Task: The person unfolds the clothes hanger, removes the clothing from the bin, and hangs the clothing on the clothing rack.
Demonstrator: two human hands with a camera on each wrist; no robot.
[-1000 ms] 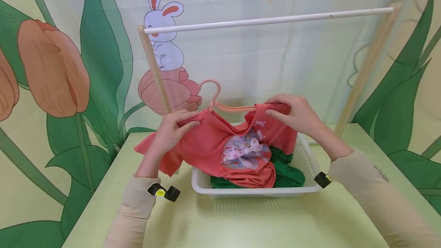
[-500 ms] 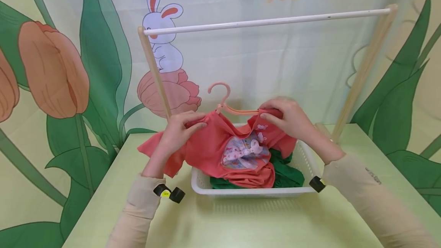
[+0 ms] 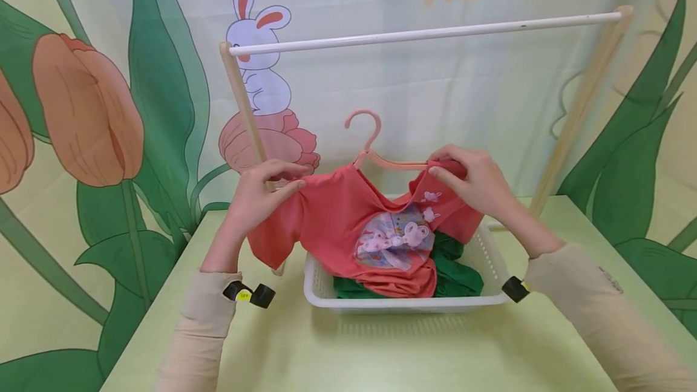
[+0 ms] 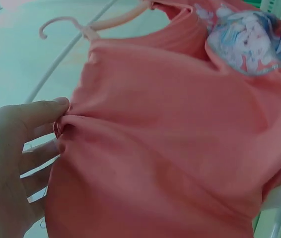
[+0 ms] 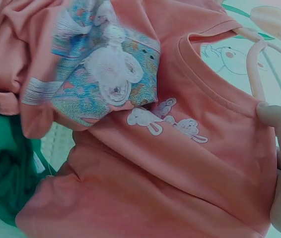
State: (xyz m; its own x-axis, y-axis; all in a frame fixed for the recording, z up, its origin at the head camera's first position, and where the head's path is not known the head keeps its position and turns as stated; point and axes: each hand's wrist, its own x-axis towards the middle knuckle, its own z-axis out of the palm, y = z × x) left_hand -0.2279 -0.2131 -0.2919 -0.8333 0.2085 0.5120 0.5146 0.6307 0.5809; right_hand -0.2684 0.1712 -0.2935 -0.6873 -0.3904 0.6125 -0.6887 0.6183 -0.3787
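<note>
A coral T-shirt (image 3: 332, 216) with a rabbit print is held up by both hands, its lower part bunched in a white basket (image 3: 405, 303). A pink hanger (image 3: 400, 164) sits in the neckline, hook pointing up. My left hand (image 3: 256, 198) pinches the shirt near the sleeve; in the left wrist view, thumb and index finger gather the fabric (image 4: 165, 119) in a fold. At the other shoulder, my right hand (image 3: 474, 180) pinches cloth and hanger arm together; the right wrist view shows the thumb (image 5: 269, 115) beside the collar. The hanger's ends are hidden inside the shirt.
Behind the basket stands a rack with wooden posts (image 3: 582, 107) and a white rail (image 3: 425, 34). Green cloth (image 3: 454, 274) lies in the basket under the shirt. A printed backdrop (image 3: 414, 89) hangs behind the light green table (image 3: 381, 356).
The hanger's hook has moved right and, lately, upward. My left hand has slid outward along the shoulder toward the sleeve. My right hand dipped, then rose slightly to the right.
</note>
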